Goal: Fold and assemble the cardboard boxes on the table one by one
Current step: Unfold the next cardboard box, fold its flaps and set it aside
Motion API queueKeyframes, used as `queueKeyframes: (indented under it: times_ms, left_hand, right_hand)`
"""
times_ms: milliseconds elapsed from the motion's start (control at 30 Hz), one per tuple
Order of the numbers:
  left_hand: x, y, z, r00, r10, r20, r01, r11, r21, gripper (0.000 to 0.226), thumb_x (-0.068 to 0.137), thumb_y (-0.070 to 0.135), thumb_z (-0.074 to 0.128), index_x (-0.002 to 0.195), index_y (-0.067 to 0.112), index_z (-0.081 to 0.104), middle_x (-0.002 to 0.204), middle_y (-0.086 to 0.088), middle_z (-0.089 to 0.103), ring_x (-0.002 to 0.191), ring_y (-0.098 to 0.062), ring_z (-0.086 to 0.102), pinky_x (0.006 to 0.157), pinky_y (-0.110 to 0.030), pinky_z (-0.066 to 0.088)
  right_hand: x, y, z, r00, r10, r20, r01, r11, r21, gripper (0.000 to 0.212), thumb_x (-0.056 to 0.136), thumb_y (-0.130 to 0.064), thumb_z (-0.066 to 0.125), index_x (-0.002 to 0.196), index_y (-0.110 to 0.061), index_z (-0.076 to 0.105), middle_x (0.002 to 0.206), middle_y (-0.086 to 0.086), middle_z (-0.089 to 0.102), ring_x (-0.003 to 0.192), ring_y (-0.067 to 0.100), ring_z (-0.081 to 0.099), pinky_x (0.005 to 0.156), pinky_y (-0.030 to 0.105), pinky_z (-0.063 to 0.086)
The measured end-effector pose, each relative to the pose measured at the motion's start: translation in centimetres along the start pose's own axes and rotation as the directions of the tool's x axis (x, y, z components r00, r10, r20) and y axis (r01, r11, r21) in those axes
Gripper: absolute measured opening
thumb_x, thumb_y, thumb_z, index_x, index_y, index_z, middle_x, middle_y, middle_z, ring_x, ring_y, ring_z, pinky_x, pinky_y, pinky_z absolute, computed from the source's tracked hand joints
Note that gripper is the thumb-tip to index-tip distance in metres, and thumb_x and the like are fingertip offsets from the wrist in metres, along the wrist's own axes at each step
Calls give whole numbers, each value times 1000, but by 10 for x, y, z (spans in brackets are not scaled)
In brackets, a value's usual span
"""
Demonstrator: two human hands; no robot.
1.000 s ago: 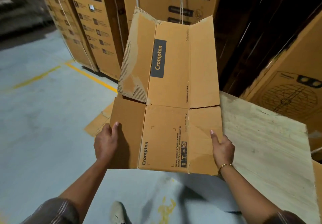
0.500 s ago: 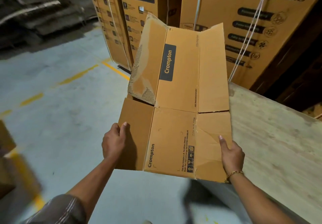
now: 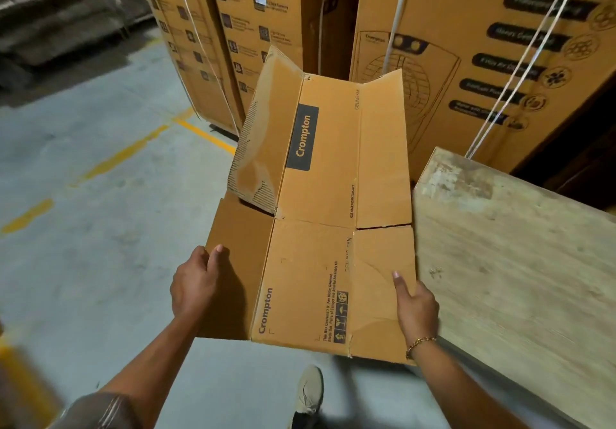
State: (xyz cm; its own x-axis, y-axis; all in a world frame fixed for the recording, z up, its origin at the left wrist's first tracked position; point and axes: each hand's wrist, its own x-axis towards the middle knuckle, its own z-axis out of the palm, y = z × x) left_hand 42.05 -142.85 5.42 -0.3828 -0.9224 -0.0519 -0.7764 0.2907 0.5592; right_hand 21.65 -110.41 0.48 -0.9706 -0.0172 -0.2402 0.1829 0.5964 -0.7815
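- The light was dim and warm; the cardboard box [image 3: 320,195] at the centre was the brightest, most evenly lit surface.
- The left hand [image 3: 195,283] threw a soft dark shadow onto the flap just to its right.
- The upper left corner and the gap at the far right sank into near black.
- Motion blur smeared the lower left corner, the shoe [image 3: 310,392] and the print on the stacked cartons [image 3: 500,45].
- Wide-angle distortion bent the edges: the cartons leaned outward and the bench [image 3: 516,278] edge splayed.
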Motion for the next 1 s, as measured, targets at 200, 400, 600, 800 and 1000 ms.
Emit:
queueKeyframes:
  times_ms: [200, 400, 600, 800, 1000]
  left_hand:
    - [85, -19, 1, 997, 27, 72, -33, 995, 94, 52, 100, 68, 32, 84, 22, 51, 80, -7, 60, 75, -32, 57, 69, -45, 51]
    - [168, -28, 21, 986, 50, 157, -73, 987, 143, 57, 98, 73, 30, 84, 22, 51, 80, -7, 62, 76, -33, 58, 72, -50, 54]
    - [264, -24, 69, 950, 97, 297, -146, 978, 147, 54, 99, 71, 32, 85, 22, 53, 82, -7, 63, 78, -32, 59, 75, -49, 53]
    - [331, -33, 123, 905, 134, 404, -210, 966, 150, 54, 101, 67, 34, 91, 18, 56, 87, -8, 64, 83, -34, 60, 79, -47, 53]
    - [352, -57, 162, 866, 147, 477, -240, 961, 138, 54, 102, 64, 35, 99, 15, 58, 91, -7, 63, 86, -30, 58, 79, -43, 50]
  right_hand:
    - [2, -34, 70, 999, 51, 2, -51, 999, -16, 46, 95, -52, 57, 108, -11, 73, 105, 13, 75, 92, 35, 67, 75, 34, 47]
    - [11, -51, 132, 983, 180, -44, -178, 983, 34, 40, 94, -49, 60, 100, -12, 74, 92, 8, 74, 78, 25, 62, 68, 34, 49]
    - [30, -56, 201, 926, 368, -83, -367, 930, 27, 48, 94, -61, 52, 80, -16, 61, 79, 4, 64, 74, 25, 60, 68, 38, 51]
    - [50, -57, 250, 864, 482, -146, -480, 876, 52, 55, 96, -48, 59, 63, -4, 55, 66, 16, 58, 71, 36, 53, 64, 40, 38]
    - [58, -32, 281, 860, 482, -164, -477, 876, 76, 51, 96, -46, 61, 72, -2, 61, 79, 22, 63, 81, 40, 61, 72, 42, 45]
